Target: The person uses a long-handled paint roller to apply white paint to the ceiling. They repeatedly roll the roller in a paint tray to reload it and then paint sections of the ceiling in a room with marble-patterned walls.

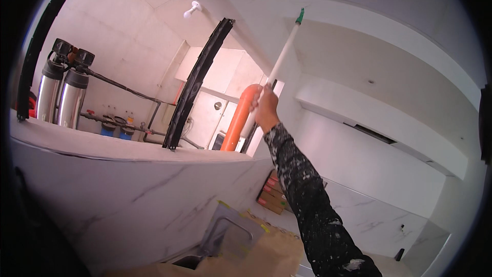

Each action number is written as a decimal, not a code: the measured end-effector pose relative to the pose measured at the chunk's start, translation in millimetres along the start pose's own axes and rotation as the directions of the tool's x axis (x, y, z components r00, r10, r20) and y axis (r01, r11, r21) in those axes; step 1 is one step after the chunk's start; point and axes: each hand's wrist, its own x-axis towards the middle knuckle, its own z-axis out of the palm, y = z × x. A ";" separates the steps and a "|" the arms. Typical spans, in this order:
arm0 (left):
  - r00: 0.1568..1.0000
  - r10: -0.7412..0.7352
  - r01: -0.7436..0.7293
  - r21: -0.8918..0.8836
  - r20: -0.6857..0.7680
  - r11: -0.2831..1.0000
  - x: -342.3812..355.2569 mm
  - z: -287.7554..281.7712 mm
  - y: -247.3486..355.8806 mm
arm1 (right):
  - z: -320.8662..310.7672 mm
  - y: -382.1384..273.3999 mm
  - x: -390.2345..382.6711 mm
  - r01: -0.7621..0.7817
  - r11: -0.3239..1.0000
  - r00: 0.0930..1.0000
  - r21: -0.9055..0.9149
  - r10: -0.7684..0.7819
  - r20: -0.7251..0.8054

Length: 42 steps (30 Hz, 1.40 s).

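Note:
My right hand (267, 109), reaching up from the lower right in a paint-spattered black sleeve (307, 190), has its fingers wrapped round a long white pole (283, 57). The pole slants up and away to a green tip (300, 16), which is at the edge of the white ceiling beam (348, 25); whether it touches cannot be made out. Below the grip the pole's lower end passes beside a thick orange pipe (241, 118). My left hand is out of the picture.
A black upright frame (199, 84) stands on the ledge (123, 141) of a wall opening. Beyond it are metal filter cylinders (73, 97) and a bare bulb (192, 9). Below lie a sink with a faucet (233, 219), brown covering sheet (266, 254) and stacked boxes (271, 197).

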 end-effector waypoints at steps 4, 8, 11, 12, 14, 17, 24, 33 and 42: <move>1.000 0.009 -0.009 -0.006 0.001 1.000 3.2 -1.5 0.1 | 15.0 21.2 -11.0 0.044 0.999 0.999 -0.032 -0.044 -0.027; 0.998 0.003 -0.003 -0.005 -0.060 1.000 2.4 -3.5 0.3 | 24.3 31.8 -6.0 0.065 0.995 0.997 -0.077 -0.068 -0.042; 0.996 0.004 -0.003 0.006 -0.094 1.000 0.4 -4.0 1.0 | 31.0 14.4 20.4 0.113 0.990 0.994 -0.086 -0.113 0.005; 0.995 0.004 -0.002 0.013 -0.103 1.000 -0.2 -3.7 1.4 | 29.2 13.4 24.1 0.093 0.992 0.996 -0.080 -0.093 0.000; 0.993 0.036 -0.036 0.002 -0.110 0.999 0.0 -3.3 0.7 | 19.8 20.2 23.8 0.088 0.989 0.995 -0.116 -0.093 -0.038; 0.993 0.021 -0.025 -0.026 -0.113 0.999 -0.9 -3.2 -0.7 | -8.4 72.5 -19.7 -0.068 0.988 0.989 -0.139 0.049 -0.138; 0.995 -0.003 -0.004 -0.065 -0.100 0.998 -1.9 -8.2 -0.8 | -10.4 133.5 -84.4 -0.050 0.996 0.992 -0.068 0.041 -0.119; 0.998 -0.055 0.055 -0.095 0.000 0.994 1.9 -10.0 1.9 | 37.7 36.0 33.7 0.076 0.997 0.997 -0.007 -0.076 -0.013; 0.996 -0.076 0.077 -0.031 0.040 0.997 0.6 -22.7 7.2 | 7.9 121.5 -62.3 -0.162 0.985 0.972 -0.064 0.148 -0.180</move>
